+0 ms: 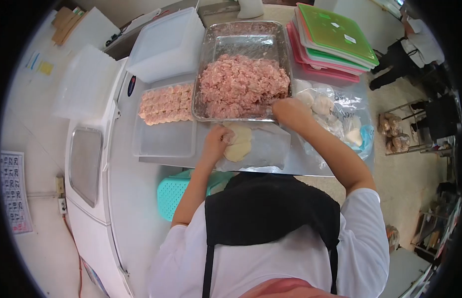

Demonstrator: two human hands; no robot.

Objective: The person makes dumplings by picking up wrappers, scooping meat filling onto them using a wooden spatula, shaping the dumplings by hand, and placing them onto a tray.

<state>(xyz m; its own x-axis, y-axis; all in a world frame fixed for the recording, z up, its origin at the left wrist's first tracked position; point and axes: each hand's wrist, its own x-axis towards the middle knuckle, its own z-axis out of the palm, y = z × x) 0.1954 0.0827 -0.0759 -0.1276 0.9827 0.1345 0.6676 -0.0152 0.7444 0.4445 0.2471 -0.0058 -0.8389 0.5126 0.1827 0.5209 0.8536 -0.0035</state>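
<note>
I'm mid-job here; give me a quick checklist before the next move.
1. Pinkish minced meat heaped in the rectangular metal pan: ok, plenty there.
2. Thin, round, pale-yellow dough sheets laid out: ok, on the whitish flat sheet.
3. Left hand at the dough: ok; firmness of grip, cannot tell.
4. Right hand at the pan's near right corner: ok; anything held, cannot tell.
5. Space in the translucent rectangular plastic tray: ok, rows of pinkish pieces fill only its far part.
</note>
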